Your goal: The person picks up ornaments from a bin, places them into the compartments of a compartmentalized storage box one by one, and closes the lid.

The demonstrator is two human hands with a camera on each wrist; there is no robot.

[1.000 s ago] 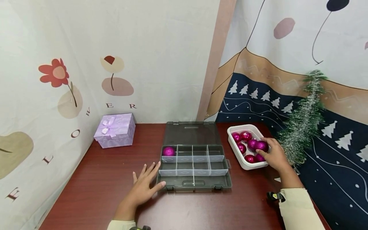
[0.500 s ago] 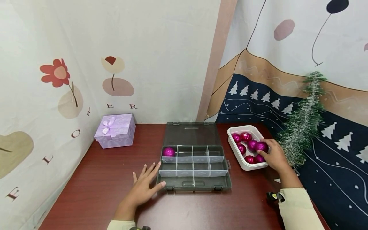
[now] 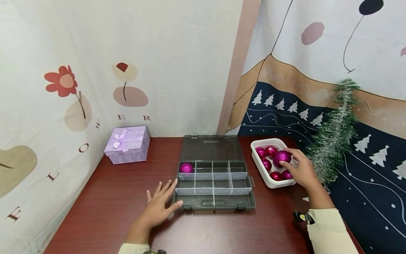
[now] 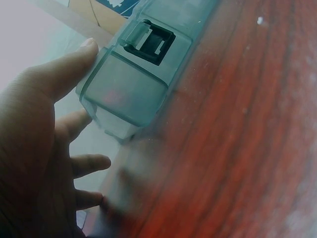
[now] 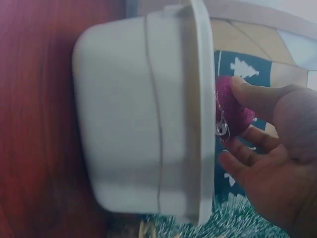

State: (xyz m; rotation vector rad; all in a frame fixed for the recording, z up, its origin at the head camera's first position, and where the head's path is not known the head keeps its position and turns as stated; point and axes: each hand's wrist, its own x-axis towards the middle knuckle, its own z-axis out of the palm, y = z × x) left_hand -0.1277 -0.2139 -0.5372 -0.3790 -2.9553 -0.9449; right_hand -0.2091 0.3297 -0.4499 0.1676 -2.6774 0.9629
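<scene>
My right hand (image 3: 300,169) pinches a glittery magenta Christmas bauble (image 3: 282,158) between thumb and fingers, over the white plastic tub (image 3: 258,163). In the right wrist view the bauble (image 5: 234,106) shows its silver cap and loop above the tub's rim. Several shiny and glittery baubles (image 3: 271,151) lie in the tub. My left hand (image 3: 158,206), fingers spread and straight, rests at the left front corner of a grey see-through divided box (image 3: 219,201). Its lid lies folded back. One glittery magenta bauble (image 3: 186,167) sits in the box's back left compartment.
A lilac gift box (image 3: 127,144) with a bow stands at the back left of the brown table (image 3: 95,208). A small tinsel tree (image 3: 336,134) rises right of the tub. Printed cloth walls (image 3: 177,70) enclose the table's back and sides.
My right hand has lifted the glittery bauble and moved it slightly left and up over the tub. The left hand and divided box have stayed put.
</scene>
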